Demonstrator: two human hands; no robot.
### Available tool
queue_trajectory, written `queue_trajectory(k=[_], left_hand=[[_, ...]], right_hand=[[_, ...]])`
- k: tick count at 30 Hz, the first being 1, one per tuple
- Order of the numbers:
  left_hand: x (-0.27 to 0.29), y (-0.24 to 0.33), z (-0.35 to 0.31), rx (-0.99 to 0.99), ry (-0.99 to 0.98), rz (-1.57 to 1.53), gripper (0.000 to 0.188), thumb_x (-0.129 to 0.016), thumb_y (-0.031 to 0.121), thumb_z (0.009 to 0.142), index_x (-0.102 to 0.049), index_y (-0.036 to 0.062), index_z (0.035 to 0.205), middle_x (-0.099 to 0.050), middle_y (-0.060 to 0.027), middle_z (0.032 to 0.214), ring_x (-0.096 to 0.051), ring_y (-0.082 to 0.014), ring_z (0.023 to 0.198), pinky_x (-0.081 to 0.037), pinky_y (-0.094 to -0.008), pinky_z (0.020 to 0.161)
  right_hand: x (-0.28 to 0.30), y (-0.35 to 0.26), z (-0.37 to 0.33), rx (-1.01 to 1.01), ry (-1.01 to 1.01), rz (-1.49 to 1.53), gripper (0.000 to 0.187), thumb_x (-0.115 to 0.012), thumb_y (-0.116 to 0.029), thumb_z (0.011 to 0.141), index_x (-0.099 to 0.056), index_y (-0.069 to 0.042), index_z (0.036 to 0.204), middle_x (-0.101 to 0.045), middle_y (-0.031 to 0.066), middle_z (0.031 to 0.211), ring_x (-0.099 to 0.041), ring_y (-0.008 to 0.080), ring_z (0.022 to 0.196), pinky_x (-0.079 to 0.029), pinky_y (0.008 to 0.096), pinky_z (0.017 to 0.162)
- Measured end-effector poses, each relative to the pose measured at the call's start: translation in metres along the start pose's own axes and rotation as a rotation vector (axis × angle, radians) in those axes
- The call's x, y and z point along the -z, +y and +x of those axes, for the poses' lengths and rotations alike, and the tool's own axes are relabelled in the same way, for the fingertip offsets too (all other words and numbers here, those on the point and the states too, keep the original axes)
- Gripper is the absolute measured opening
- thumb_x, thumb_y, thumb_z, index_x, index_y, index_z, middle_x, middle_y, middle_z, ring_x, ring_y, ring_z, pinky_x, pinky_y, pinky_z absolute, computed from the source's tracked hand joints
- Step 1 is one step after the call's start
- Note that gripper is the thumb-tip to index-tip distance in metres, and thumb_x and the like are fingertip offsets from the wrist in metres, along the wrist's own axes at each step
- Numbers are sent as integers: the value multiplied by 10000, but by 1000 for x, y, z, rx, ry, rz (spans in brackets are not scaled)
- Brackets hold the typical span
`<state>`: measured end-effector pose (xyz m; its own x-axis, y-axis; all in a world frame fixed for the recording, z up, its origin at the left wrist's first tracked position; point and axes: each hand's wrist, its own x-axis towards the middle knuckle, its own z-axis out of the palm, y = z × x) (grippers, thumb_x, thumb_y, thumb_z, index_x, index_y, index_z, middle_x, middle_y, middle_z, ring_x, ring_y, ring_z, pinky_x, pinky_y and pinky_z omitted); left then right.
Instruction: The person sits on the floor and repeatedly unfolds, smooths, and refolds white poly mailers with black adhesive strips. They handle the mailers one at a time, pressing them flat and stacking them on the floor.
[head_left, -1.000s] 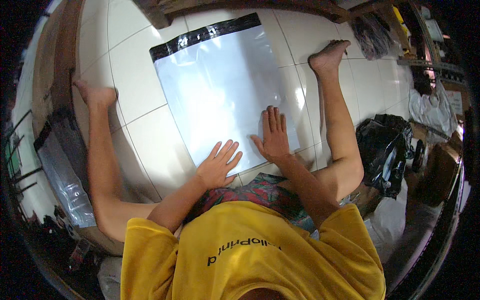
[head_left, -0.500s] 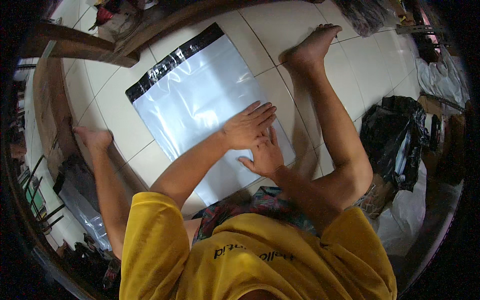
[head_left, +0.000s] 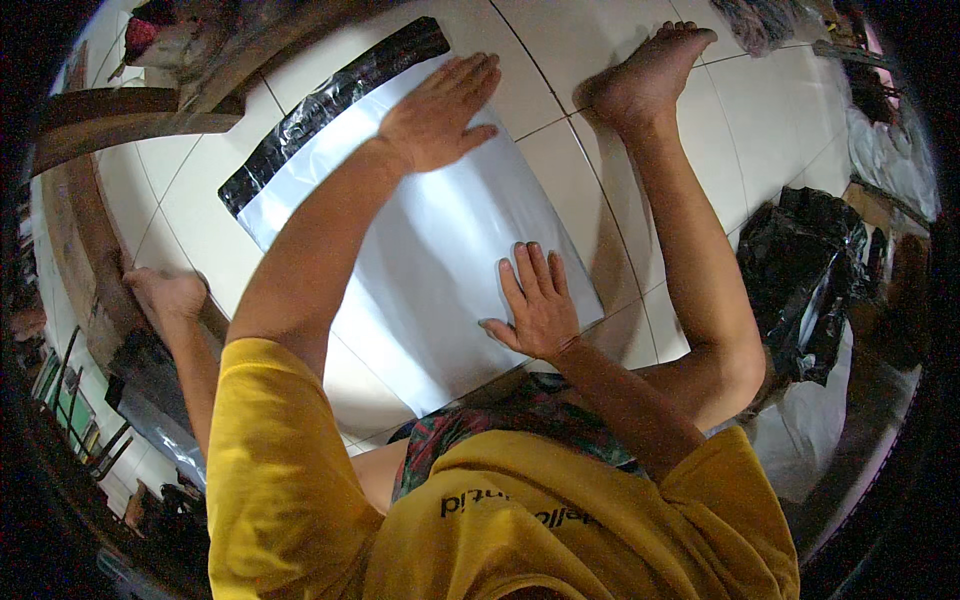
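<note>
A large white plastic mailer bag (head_left: pixel 420 270) with a glossy black strip (head_left: pixel 335 110) along its far edge lies flat on the floor between my legs. My left hand (head_left: pixel 435 115) is stretched out over the bag's far right part, close to the black strip, with its fingers extended. Lower down, near the bag's right edge, my right hand (head_left: pixel 540 305) rests flat on the plastic with fingers spread. Neither hand grips anything.
Pale tiles (head_left: pixel 620 180) make up the floor. Wooden beams (head_left: pixel 140 120) stand at the far left. Black plastic (head_left: pixel 805 265) is heaped beyond my right knee, above pale crumpled plastic (head_left: pixel 805 420). Dark and clear plastic (head_left: pixel 150 400) lies at the left.
My hands, overlapping before, are now apart. The left has slid up toward the black strip; the right stays low on the bag. The bag's surface looks smoother.
</note>
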<state>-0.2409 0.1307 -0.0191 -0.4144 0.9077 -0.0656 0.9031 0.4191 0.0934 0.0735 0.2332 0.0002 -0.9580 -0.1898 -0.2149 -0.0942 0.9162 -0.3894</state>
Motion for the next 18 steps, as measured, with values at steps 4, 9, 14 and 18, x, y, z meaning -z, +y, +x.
queue_trajectory(k=[4, 9, 14, 18], left_hand=[[-2, -21, 8, 16, 36, 40, 724, -338, 495, 1069, -214, 5, 1587, -179, -131, 1677, -134, -253, 1558, -74, -369, 1292], [7, -20, 9, 34, -33, 4, 746, -331, 509, 1066, -195, -8, 1586, -181, -160, 1672, -138, -267, 1557, -87, -386, 1289], [13, -6, 6, 28, 57, -17, 744, -401, 486, 1043, -254, -26, 1563, -235, -192, 1649, -190, -311, 1541, -127, -409, 1279], [2, 91, -11, -254, 80, -483, 782, -555, 454, 985, -313, -45, 1536, -300, -211, 1623, -253, -335, 1522, -181, -426, 1264]], right_hand=[[3, 1, 1, -15, -38, -4, 962, -665, -595, 861, -323, 32, 1506, -291, 356, 1540, -286, 524, 1440, -221, 684, 1150], [4, -4, -1, -17, -32, -46, 922, -629, -598, 883, -361, 47, 1484, -298, 342, 1556, -252, 510, 1468, -185, 669, 1181], [7, -4, 0, 6, -9, -76, 922, -633, -576, 887, -342, 57, 1493, -298, 347, 1555, -240, 515, 1472, -181, 673, 1180], [4, -4, 3, -2, 33, -37, 901, -649, -546, 882, -356, 55, 1486, -312, 343, 1545, -246, 517, 1466, -186, 673, 1178]])
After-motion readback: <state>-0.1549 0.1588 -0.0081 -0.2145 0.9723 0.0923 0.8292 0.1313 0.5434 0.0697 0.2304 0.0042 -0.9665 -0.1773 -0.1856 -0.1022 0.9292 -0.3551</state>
